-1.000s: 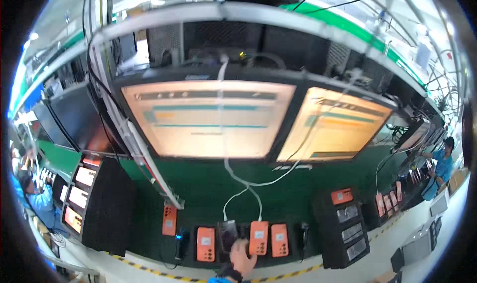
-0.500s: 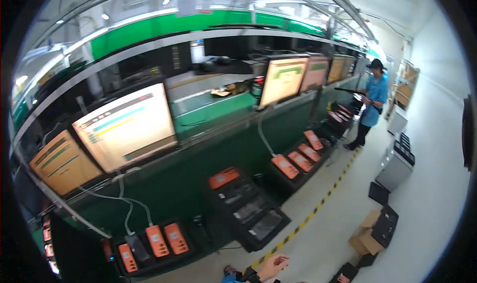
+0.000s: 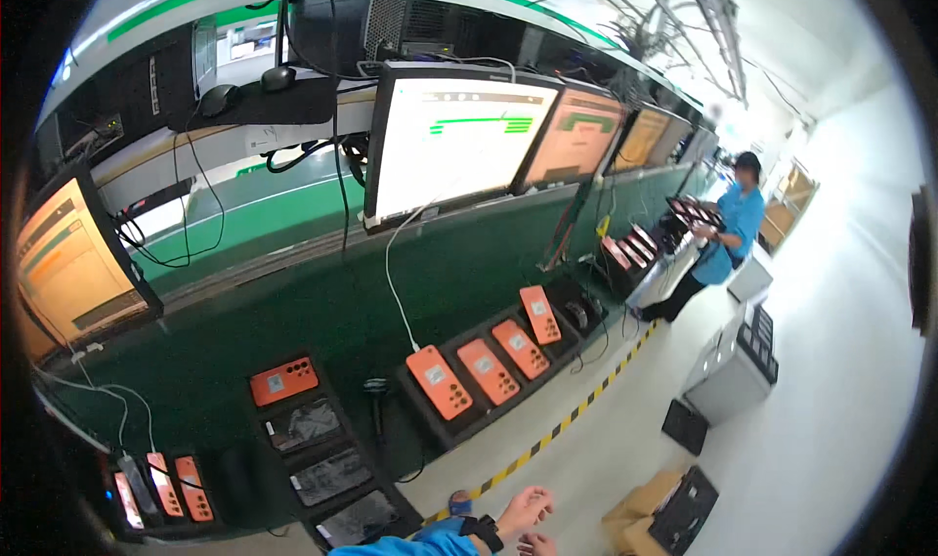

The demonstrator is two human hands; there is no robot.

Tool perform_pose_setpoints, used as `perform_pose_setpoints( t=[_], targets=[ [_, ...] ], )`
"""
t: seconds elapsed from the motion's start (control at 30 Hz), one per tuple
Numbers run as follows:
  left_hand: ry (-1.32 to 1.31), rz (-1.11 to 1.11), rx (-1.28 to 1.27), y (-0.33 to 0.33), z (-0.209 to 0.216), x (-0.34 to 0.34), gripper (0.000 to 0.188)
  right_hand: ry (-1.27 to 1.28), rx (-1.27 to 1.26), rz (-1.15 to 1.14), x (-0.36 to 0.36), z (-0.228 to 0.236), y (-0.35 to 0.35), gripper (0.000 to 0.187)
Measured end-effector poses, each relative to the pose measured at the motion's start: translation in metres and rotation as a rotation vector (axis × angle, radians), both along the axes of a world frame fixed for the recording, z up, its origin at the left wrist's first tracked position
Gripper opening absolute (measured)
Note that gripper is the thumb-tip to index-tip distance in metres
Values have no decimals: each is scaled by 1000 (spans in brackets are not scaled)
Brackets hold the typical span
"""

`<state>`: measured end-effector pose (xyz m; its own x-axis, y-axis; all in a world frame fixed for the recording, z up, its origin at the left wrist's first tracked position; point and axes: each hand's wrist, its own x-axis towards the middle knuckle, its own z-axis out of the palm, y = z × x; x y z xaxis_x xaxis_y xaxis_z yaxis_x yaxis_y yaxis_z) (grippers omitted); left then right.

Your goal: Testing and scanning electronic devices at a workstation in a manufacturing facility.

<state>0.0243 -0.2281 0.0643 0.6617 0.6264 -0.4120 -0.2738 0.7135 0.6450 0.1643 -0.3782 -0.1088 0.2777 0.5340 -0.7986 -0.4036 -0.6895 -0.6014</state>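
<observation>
My left hand [image 3: 526, 510], with a dark watch on the wrist and a blue sleeve, hangs over the pale floor. Its fingers are loosely bent and hold nothing that I can see. Just below it, my right hand [image 3: 535, 544] is cut off by the lower edge; its visible fingers look loosely apart, with nothing seen in them. Nearest to the hands is a black tray [image 3: 363, 481] holding an orange-red phone [image 3: 284, 380] and several dark, film-wrapped phones. Beyond it, another tray carries several orange-red phones [image 3: 488, 371], one with a white cable plugged in.
A green workbench [image 3: 313, 302] runs along the left with monitors [image 3: 464, 146] above it. A co-worker [image 3: 738, 214] in blue stands at its far end with a tray. On the floor are yellow-black tape [image 3: 547, 439], a cardboard box [image 3: 635, 517] and a grey cabinet [image 3: 728, 370].
My view has moved forward along the bench, so the trays and monitors sit further left. The co-worker's tray is turned differently. My right hand shows more at the lower edge.
</observation>
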Motion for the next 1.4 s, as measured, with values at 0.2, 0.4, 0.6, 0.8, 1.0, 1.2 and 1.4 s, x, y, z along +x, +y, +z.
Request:
perform_pose_setpoints(
  t=[0.2, 0.4, 0.6, 0.8, 1.0, 1.2, 1.4],
  targets=[
    [575, 702, 672, 141, 50, -7, 26, -241, 222, 172, 108, 46, 181, 41],
    [1600, 960, 646, 241, 21, -79, 65, -201, 509, 197, 53, 222, 350, 18],
    [1815, 808, 456, 264, 5, -95, 61, 14, 630, 691, 11, 242, 446, 23],
    [1212, 1151, 561, 246, 62, -33, 38, 53, 776, 1062, -36, 226, 496, 33],
    [1362, 1094, 735, 240, 82, 29, 36, 251, 753, 1020, -54, 228, 497, 40],
    [1546, 1120, 456, 251, 74, -30, 34, 196, 760, 843, -42, 207, 528, 38],
    [1691, 962, 342, 240, 52, -63, 43, 326, 500, 1006, 11, 206, 530, 44]
  ],
)
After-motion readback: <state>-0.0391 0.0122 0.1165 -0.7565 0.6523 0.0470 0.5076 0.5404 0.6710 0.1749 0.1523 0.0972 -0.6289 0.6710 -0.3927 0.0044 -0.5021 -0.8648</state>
